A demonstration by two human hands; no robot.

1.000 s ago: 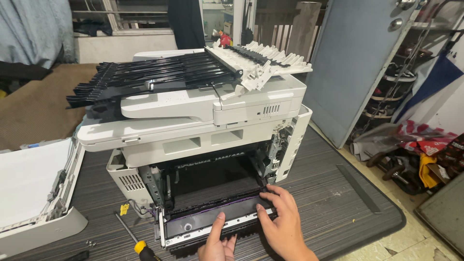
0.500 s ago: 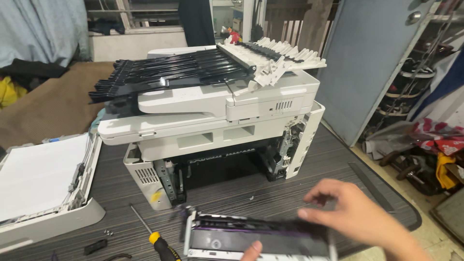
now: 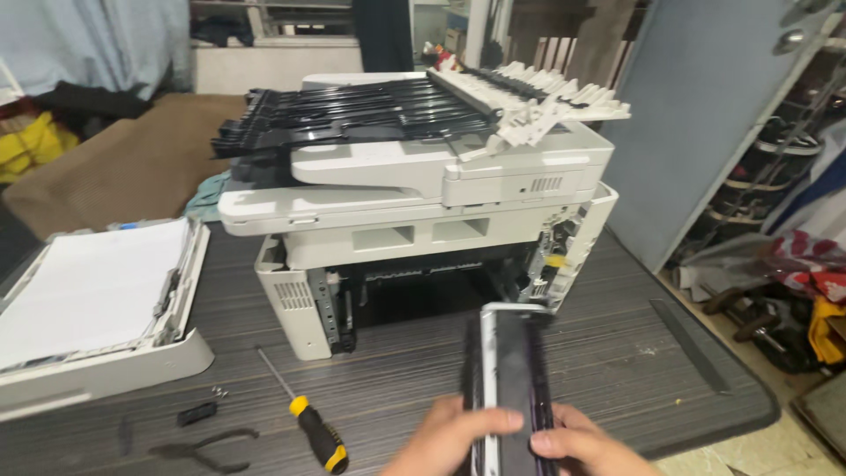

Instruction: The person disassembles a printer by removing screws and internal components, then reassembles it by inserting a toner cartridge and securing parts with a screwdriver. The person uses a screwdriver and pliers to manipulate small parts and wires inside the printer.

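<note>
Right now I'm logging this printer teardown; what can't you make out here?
- Both hands, left and right: wrists cut off by the head view's bottom edge.
- Cartridge: lower end hidden behind the fingers.
- Printer cavity: too dark.
- Screws: too small.

A cluttered repair workshop: an opened printer (image 3: 423, 203) sits on the tabletop (image 3: 634, 353), a screwdriver (image 3: 304, 414) and pliers (image 3: 207, 445) lying near.

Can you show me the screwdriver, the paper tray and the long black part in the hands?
Screwdriver (image 3: 315, 432): head view, on its yellow-black handle.
Paper tray (image 3: 172, 353): head view, on its white front wall.
Black part (image 3: 511, 370): head view, on its middle.
</note>
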